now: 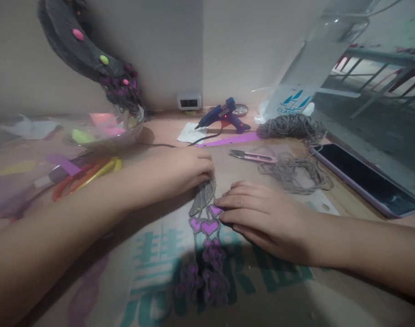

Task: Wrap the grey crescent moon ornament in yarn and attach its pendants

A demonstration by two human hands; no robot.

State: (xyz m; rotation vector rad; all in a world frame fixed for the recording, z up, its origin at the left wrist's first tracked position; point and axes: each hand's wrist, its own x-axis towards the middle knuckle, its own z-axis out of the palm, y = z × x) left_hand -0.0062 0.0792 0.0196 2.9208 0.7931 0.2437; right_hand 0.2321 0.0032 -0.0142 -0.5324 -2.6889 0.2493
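Note:
A hanging ornament lies on the board: a small grey curved piece (200,203) with a beaded edge, with cords running down from it. Purple hearts (209,227) outlined in grey come first along the cords, then dark grey-and-purple flower-like clusters (214,284) in shadow. At the curved piece's upper end, my left hand (190,167) has its fingers curled down on it; the fingertips are partly hidden. My right hand (258,211) rests flat to the right, fingers stretched out, the tips touching the rightmost heart.
Behind my hands are a blue glue gun (221,116), pink thread snips (253,156) and grey yarn (292,127). A phone (367,179) lies at right. To the left stand a clear bowl (108,136) of coloured pieces and a large grey crescent (81,50); scissors (88,175) lie nearby.

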